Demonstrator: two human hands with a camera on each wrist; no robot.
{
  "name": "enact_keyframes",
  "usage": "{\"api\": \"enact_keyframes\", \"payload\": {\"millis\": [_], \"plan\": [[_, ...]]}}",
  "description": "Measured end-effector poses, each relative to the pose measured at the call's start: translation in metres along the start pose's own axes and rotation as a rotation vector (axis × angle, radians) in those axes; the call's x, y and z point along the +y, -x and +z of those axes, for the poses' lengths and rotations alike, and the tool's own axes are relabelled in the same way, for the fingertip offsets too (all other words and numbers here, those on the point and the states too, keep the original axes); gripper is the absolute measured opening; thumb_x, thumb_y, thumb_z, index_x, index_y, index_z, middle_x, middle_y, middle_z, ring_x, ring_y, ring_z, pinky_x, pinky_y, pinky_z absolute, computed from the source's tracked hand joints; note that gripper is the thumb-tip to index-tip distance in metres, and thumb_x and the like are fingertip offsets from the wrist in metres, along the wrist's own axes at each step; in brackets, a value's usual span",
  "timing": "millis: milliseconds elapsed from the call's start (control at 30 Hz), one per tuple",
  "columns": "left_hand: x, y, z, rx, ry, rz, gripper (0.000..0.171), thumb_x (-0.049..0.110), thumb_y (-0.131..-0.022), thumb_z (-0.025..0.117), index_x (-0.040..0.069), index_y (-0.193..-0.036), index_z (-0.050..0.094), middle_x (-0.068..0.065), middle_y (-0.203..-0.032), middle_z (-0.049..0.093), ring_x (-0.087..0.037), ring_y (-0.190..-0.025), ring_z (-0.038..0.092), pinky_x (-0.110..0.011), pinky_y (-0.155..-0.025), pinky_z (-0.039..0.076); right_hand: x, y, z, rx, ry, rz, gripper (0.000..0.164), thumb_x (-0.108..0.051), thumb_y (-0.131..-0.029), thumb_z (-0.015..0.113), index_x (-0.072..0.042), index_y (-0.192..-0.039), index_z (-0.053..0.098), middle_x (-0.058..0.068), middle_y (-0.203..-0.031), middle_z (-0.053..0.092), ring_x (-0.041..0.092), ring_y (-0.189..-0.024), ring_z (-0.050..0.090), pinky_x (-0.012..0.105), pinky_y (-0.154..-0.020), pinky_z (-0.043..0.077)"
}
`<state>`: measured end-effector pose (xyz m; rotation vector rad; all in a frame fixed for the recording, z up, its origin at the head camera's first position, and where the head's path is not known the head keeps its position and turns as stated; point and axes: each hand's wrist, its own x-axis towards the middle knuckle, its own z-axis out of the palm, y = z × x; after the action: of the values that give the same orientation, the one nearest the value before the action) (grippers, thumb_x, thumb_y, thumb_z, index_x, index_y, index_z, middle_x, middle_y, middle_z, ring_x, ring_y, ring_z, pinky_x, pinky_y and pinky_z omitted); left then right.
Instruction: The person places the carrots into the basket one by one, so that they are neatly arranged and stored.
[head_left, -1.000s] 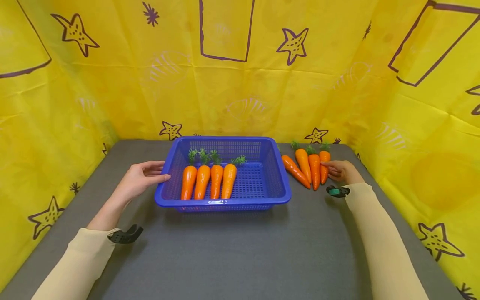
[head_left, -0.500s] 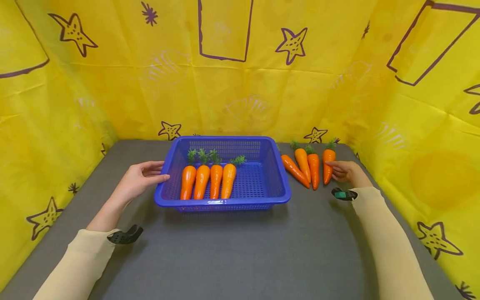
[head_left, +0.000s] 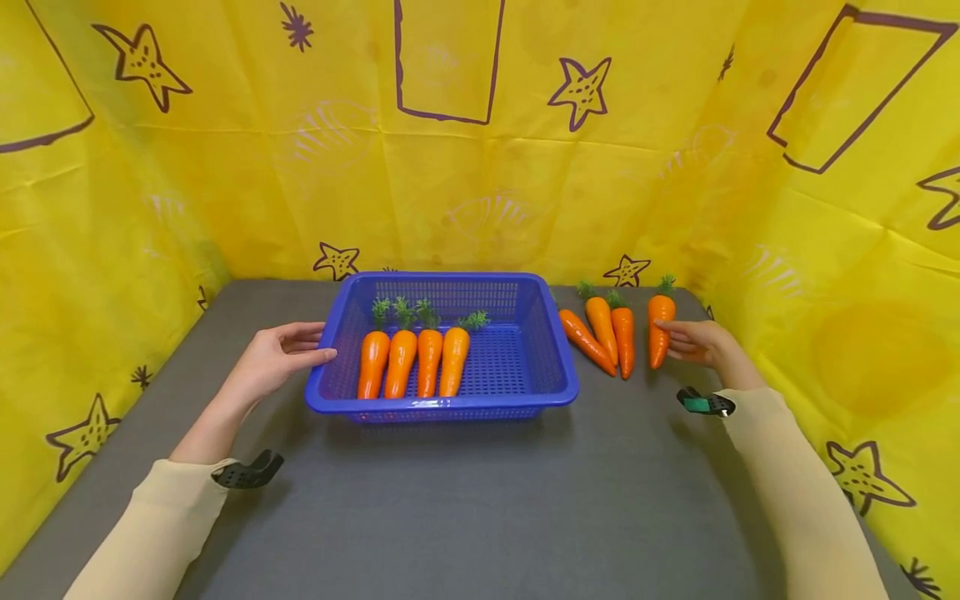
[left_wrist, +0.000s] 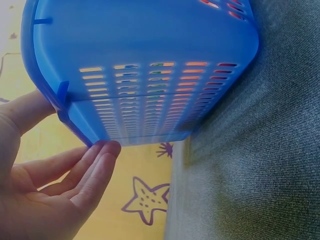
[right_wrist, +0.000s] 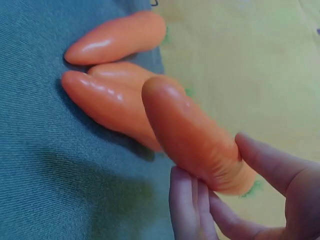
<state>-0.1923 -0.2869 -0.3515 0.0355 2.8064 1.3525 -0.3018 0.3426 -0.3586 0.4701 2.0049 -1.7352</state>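
Observation:
In the head view, my right hand (head_left: 703, 343) pinches an orange carrot (head_left: 661, 309) with a green leafy top, thumb on one side and fingers on the other. The right wrist view shows this carrot (right_wrist: 192, 137) up close, its tip toward the camera and above the table. Three more carrots (head_left: 602, 327) lie side by side left of it. My left hand (head_left: 272, 360) holds the left rim of a blue plastic basket (head_left: 442, 404). Seen from the left wrist, the thumb passes over the rim and the fingertips (left_wrist: 107, 150) touch the outer wall.
Inside the basket, several carrots (head_left: 401, 364) stand in a row, leafy ends toward the back, filling its left part. A grey table (head_left: 480, 508) spreads under everything. Yellow patterned cloth (head_left: 480, 167) encloses the back and sides.
My right hand has drawn its carrot rightward and slightly up, apart from the three others it lay against. The left hand and basket stay as they were.

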Motion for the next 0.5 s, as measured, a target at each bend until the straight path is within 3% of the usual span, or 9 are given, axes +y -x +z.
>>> {"api": "enact_keyframes", "payload": {"millis": [267,500], "plan": [[0.0,-0.001,0.0,0.003,-0.011,0.008,0.073,0.048,-0.082,0.069,0.004,-0.136,0.048,-0.022,-0.13,0.055,-0.038,-0.114,0.057,-0.052,-0.094,0.047,-0.001,0.02,0.008,-0.025,0.058,-0.066,0.091,-0.033,-0.09,0.063,0.009,-0.147,0.006,-0.011,-0.081,0.061,0.003,-0.076,0.064,0.025,-0.084,0.055],[0.002,-0.001,0.0,-0.009,-0.018,-0.002,0.075,0.049,-0.082,0.068,0.004,-0.137,0.047,-0.023,-0.131,0.055,-0.038,-0.115,0.056,-0.053,-0.095,0.047,-0.005,0.036,0.021,-0.092,0.102,-0.141,0.059,-0.032,-0.094,0.058,0.007,-0.132,0.035,-0.012,-0.084,0.067,0.002,-0.081,0.067,0.025,-0.082,0.055]]}}
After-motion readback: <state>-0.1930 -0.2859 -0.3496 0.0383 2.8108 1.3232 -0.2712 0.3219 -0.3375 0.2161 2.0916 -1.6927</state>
